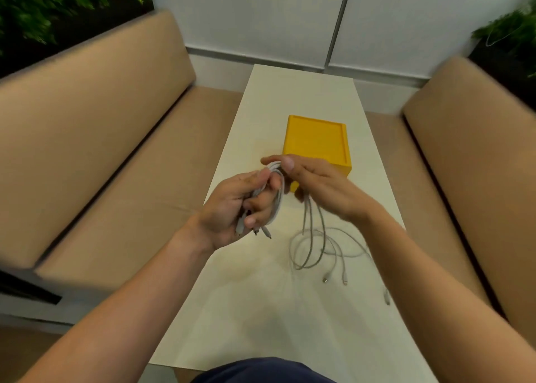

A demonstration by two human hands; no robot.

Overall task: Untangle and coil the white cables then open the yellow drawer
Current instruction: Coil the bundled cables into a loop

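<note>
My left hand [232,208] grips the coiled white cables [275,168] just in front of the yellow drawer [316,138]; my right hand [316,185] pinches the next loop. I should keep loops even, feeding slack gently

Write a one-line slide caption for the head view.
Left hand grips bunched white cables, right hand pinches a loop; loose ends trail on the table by the yellow drawer.
</note>
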